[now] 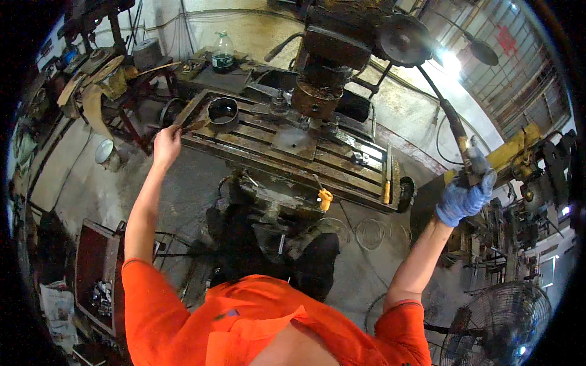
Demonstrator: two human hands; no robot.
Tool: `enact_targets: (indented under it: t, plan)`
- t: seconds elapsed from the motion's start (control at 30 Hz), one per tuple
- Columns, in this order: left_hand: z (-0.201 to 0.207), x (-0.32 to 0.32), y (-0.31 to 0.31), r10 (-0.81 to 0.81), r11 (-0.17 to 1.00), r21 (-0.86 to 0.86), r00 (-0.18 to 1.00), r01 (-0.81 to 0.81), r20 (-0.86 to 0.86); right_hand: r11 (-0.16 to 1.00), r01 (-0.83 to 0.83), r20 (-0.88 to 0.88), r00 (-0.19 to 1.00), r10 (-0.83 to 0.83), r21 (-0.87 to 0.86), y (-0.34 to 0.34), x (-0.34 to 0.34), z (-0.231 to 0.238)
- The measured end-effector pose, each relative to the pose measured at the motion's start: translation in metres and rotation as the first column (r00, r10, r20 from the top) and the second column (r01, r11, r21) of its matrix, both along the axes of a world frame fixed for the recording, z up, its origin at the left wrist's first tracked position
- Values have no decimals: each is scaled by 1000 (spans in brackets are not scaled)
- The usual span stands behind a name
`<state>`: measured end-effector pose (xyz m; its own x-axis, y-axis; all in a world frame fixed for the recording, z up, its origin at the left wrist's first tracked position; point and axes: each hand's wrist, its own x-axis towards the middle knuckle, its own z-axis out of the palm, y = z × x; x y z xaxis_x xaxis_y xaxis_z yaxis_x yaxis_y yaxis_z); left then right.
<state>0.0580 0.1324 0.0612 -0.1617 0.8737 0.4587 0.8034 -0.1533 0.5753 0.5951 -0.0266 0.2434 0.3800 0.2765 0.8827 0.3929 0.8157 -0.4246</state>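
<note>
My bare left hand (166,146) is closed at the left end of the machine table (342,186), around the end of a brown brush (196,125). The brush points toward a round black pot (223,112) on the table. My right hand (465,194), in a blue glove, is wrapped round the lower end of a long machine lever (453,119) on the right. The spindle head (316,97) stands over a flat metal workpiece (293,140) at the middle of the slotted table. The fingers of both hands are partly hidden.
A yellow-handled tool (325,199) sits at the table's front edge; another yellow handle (387,191) lies at its right end. A big fan (500,323) stands lower right. A metal bucket (107,155) and an open reddish box (97,274) are on the left. A bottle (222,53) stands behind.
</note>
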Motion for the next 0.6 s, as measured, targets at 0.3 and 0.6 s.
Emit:
enact_targets:
  t: [0.3,0.6]
  plan:
    - [-16,178,39,-274,961,62,903,269,330,1000,2,50,999,-3,14,3,1,-5]
    - [-52,253,64,-250,968,116,902,223,353,996,-12,83,997,4,91,6,1,-8]
